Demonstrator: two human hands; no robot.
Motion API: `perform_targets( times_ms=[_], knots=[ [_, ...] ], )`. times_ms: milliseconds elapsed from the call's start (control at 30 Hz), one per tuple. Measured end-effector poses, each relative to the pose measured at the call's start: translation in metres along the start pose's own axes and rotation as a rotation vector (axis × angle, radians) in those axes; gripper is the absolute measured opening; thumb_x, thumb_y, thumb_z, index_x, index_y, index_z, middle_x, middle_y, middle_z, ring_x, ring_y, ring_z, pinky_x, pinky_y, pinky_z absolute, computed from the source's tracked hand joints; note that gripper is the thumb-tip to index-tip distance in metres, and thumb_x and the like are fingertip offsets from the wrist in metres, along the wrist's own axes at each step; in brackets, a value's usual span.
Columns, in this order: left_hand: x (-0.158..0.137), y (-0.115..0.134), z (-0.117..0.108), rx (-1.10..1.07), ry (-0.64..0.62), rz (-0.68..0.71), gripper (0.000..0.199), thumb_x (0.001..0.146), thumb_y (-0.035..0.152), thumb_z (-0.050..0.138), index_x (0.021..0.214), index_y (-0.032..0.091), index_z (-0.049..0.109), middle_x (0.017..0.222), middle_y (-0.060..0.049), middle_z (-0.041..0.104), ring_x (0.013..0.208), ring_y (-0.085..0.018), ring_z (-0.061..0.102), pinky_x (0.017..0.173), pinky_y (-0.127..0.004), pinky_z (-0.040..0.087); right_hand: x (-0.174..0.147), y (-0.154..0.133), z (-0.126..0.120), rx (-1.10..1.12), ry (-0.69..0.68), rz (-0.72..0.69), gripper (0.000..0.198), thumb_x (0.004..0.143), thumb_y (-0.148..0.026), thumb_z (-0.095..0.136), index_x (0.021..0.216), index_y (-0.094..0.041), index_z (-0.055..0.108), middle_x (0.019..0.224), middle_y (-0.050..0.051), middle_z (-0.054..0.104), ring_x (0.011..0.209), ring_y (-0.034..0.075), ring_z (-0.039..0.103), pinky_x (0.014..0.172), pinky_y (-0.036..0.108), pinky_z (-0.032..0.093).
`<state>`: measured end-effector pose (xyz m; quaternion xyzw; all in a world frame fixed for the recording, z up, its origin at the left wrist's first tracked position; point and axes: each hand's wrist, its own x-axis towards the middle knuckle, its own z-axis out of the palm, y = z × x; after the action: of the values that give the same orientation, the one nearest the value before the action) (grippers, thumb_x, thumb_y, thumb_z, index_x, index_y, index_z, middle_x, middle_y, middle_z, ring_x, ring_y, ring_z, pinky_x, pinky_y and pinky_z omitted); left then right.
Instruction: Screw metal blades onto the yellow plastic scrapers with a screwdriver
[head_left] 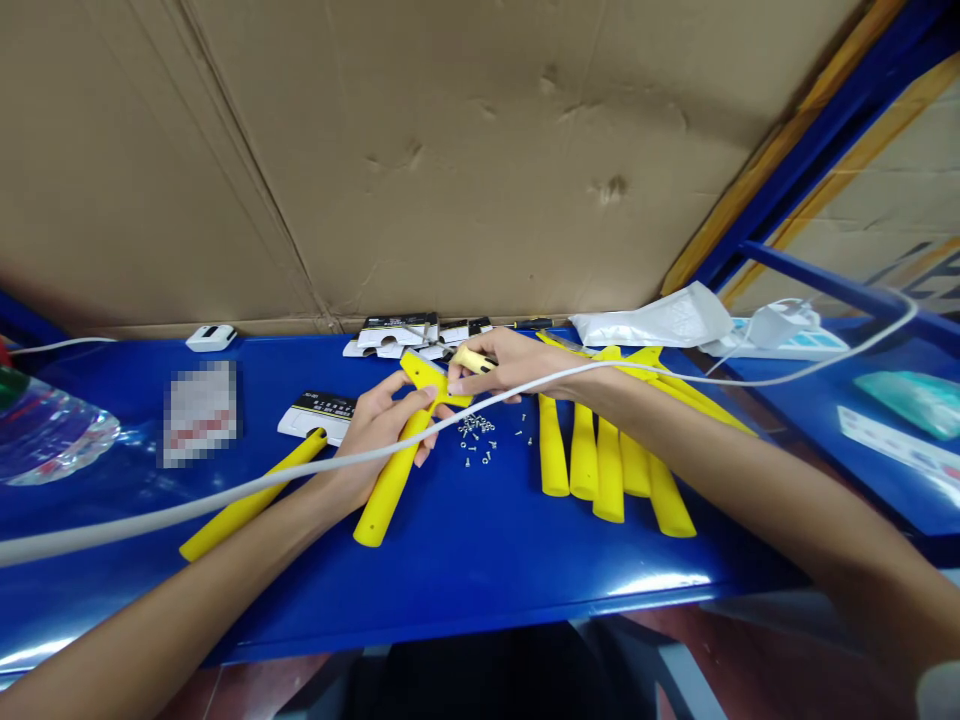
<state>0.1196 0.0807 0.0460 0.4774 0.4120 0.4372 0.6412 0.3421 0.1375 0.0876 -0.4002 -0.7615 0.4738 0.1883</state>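
My left hand [371,440] is closed round a yellow T-shaped scraper handle [391,488], tilted with its wide head away from me. Its thumb presses near the head. My right hand [506,360] is closed on a small tool with a cream-yellow and black handle [474,360], its working end hard to make out. The right fingertips touch the scraper's head. Just beneath lies a pile of small screws [476,428] on the blue table [465,560]. Another yellow handle [255,495] rests left of my left hand.
Several yellow handles [607,470] lie under my right forearm. Black-and-white cartons [390,332] sit at the back, another carton [319,415] nearer left. A white cable [225,500] crosses in front of both arms. A plastic bottle [56,425] lies at left, a white packet [652,318] back right.
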Motion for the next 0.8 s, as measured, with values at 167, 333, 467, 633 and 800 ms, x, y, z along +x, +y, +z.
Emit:
perform_targets(
  times_ms=[167,333,467,633,800],
  knots=[
    [0.001,0.005,-0.002,-0.043,0.098,0.114,0.029,0.091,0.036,0.081,0.106,0.019,0.062,0.088,-0.006,0.08,0.046,-0.011,0.059,0.038,-0.021,0.047,-0.015,-0.004,-0.006,-0.146,0.185,-0.11,0.026,0.09,-0.042,0.081,0.096,-0.018,0.073,0.078,-0.002,0.065,0.063,0.011,0.053,0.057,0.026,0.039],
    [0.002,0.008,-0.003,-0.102,0.189,0.227,0.032,0.088,0.032,0.081,0.11,0.02,0.062,0.086,-0.004,0.079,0.049,-0.012,0.06,0.038,-0.021,0.047,-0.024,0.0,-0.004,-0.28,-0.144,-0.258,0.023,0.091,-0.039,0.081,0.101,-0.019,0.079,0.098,0.003,0.078,0.086,0.017,0.068,0.078,0.029,0.05],
    [0.002,0.008,-0.006,-0.098,0.18,0.276,0.029,0.09,0.032,0.079,0.111,0.02,0.063,0.089,-0.005,0.079,0.052,-0.011,0.06,0.04,-0.021,0.047,-0.02,0.007,0.008,-0.413,-0.277,-0.366,0.012,0.094,-0.022,0.074,0.104,-0.019,0.08,0.106,0.004,0.079,0.093,0.017,0.071,0.086,0.029,0.05],
    [0.005,0.007,-0.009,-0.077,0.181,0.282,0.031,0.091,0.034,0.079,0.113,0.019,0.063,0.09,-0.006,0.08,0.052,-0.012,0.06,0.041,-0.021,0.047,-0.007,0.007,0.017,-0.503,-0.274,-0.374,0.011,0.092,-0.015,0.071,0.098,-0.019,0.08,0.101,0.005,0.079,0.087,0.016,0.069,0.078,0.026,0.047],
    [0.009,0.008,-0.012,-0.072,0.218,0.287,0.033,0.088,0.035,0.081,0.112,0.019,0.063,0.089,-0.006,0.08,0.051,-0.011,0.059,0.041,-0.021,0.047,-0.001,0.0,0.016,-0.536,-0.313,-0.31,0.01,0.089,-0.013,0.073,0.091,-0.019,0.08,0.09,0.003,0.077,0.077,0.015,0.065,0.071,0.026,0.043]
  ],
)
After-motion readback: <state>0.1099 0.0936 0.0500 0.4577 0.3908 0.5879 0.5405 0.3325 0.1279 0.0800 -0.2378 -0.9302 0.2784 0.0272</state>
